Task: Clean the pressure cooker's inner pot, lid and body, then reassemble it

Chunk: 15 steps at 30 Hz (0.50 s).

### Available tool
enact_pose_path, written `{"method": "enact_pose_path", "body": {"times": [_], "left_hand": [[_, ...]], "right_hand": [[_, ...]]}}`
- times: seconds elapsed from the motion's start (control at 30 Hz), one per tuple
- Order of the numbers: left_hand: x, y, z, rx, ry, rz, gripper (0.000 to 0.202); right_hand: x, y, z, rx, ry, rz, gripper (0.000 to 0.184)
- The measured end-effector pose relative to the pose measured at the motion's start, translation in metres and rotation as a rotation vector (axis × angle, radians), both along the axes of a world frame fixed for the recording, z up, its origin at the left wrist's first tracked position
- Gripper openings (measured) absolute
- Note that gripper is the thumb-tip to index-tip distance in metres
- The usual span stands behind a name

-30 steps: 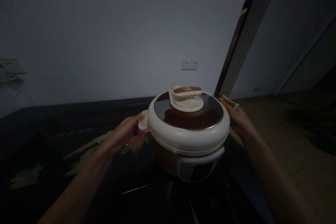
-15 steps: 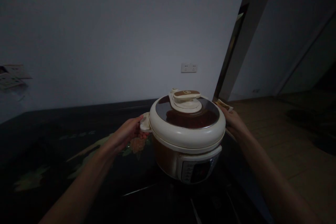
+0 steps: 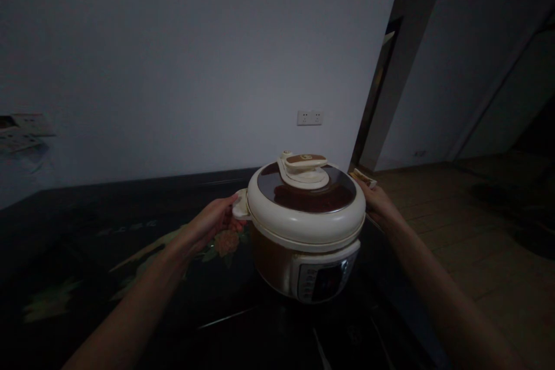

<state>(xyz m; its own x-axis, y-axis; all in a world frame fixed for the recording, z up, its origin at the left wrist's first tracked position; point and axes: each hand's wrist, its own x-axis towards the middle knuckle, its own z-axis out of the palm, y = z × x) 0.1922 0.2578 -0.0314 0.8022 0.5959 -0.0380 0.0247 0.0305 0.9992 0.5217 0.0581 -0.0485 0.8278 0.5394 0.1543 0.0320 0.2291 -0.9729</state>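
An electric pressure cooker [image 3: 277, 260] with a cream rim, a brown body and a closed lid [image 3: 303, 202] is upright on the dark table. Its control panel [image 3: 327, 280] faces front and slightly right. My left hand [image 3: 219, 217] grips the cream side handle [image 3: 241, 204], thumb on top and fingers curled beneath. On the far side my right hand [image 3: 377, 202] is closed at the other side handle [image 3: 363, 178]; its fingers are partly hidden behind the cooker.
The dark glossy table [image 3: 108, 318] has a printed flower pattern. Behind it rises a pale wall with a socket plate [image 3: 310, 118]. Papers [image 3: 23, 132] are at the far left. A doorway [image 3: 377, 92] and wooden floor [image 3: 433, 208] lie to the right.
The cooker's right side and my right hand have shifted slightly left in view, while the camera view has moved a little. Both hands keep their hold.
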Motion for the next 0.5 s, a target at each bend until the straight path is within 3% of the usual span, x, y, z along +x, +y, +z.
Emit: {"method": "enact_pose_path", "body": {"times": [0.17, 0.33, 0.43, 0.5], "left_hand": [[-0.002, 0.002, 0.002, 0.036, 0.044, 0.0, 0.043], [-0.025, 0.004, -0.003, 0.15, 0.208, -0.012, 0.06], [-0.043, -0.009, -0.013, 0.205, 0.284, -0.102, 0.06], [-0.05, -0.028, -0.023, 0.231, 0.313, -0.199, 0.056]], "right_hand": [[-0.002, -0.004, 0.003, -0.033, 0.01, 0.01, 0.037], [-0.013, -0.021, 0.007, -0.053, -0.004, 0.033, 0.037], [-0.031, -0.051, -0.005, -0.062, -0.027, 0.002, 0.051], [-0.047, -0.078, -0.022, -0.093, -0.062, -0.018, 0.063]]}}
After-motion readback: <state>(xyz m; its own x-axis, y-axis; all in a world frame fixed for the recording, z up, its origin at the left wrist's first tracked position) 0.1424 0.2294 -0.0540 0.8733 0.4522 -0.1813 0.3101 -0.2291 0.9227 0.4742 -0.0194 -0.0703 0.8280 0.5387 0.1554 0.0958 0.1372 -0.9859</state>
